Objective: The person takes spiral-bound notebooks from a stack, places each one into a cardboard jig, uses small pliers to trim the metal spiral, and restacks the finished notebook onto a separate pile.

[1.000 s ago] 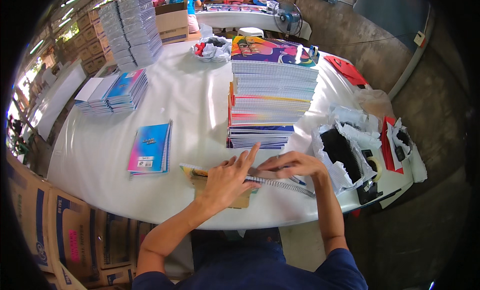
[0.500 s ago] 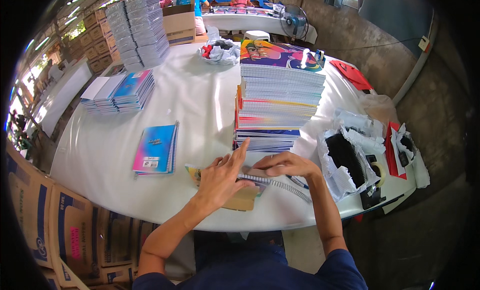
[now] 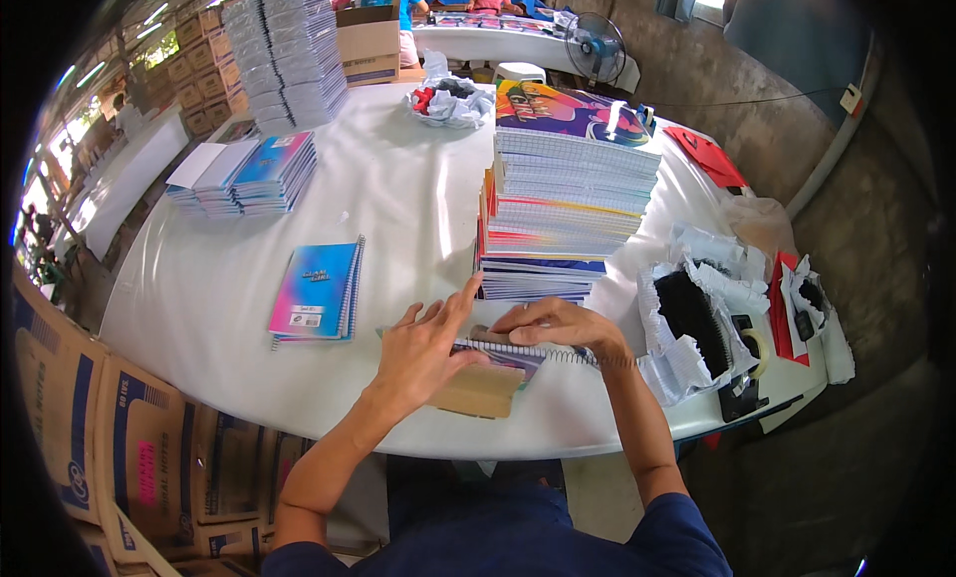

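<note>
A notebook with a brown board cover is held spine-up at the table's near edge. A wire coil runs along its spine and sticks out loose to the right, passing by my right wrist. My left hand steadies the notebook, thumb on the near side and fingers stretched beyond it. My right hand is curled over a brown-grey piece against the spine; what this piece is, I cannot tell. To the left lie coil-bound blue and pink notebooks.
A tall stack of notebooks stands just beyond my hands. Torn paper wrapping with black coils, a tape roll and red sheets lie right. More notebooks and wrapped stacks stand far left. Cartons fill the lower left.
The loose end of the coil has swung up and to the right, toward my right wrist. Both hands remain at the notebook, my left shifted slightly left. The view has turned a little.
</note>
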Tool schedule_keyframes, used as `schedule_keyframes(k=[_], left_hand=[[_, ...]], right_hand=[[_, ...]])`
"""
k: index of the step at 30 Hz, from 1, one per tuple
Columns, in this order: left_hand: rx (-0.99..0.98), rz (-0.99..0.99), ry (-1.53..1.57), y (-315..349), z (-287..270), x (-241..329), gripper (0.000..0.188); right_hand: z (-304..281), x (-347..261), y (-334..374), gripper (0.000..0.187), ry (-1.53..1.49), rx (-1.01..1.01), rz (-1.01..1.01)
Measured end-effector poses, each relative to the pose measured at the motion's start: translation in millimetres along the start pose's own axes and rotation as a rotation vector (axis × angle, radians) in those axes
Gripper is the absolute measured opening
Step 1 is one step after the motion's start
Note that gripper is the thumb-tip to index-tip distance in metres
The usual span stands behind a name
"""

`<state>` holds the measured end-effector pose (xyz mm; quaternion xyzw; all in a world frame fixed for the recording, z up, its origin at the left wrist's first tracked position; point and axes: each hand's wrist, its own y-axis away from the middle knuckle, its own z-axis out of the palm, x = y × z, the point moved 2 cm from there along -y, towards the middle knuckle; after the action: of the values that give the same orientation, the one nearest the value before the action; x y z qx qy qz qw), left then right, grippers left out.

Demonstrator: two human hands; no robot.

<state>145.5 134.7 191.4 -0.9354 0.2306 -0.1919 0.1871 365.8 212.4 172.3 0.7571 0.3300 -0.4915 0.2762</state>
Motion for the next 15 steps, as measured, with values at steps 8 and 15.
schedule_keyframes(k=[8,15], left_hand=[[-0.052,-0.052,-0.045,5.4,-6.0,-13.1,0.102],[-0.004,-0.085,-0.023,9.8,-7.7,-25.7,0.102]], right_hand=[[2.5,1.2,-16.1,0.055,-0.131,0.012,0.047],[6.1,4.9,-34.8,0.05,-0.098,-0.004,0.009]])
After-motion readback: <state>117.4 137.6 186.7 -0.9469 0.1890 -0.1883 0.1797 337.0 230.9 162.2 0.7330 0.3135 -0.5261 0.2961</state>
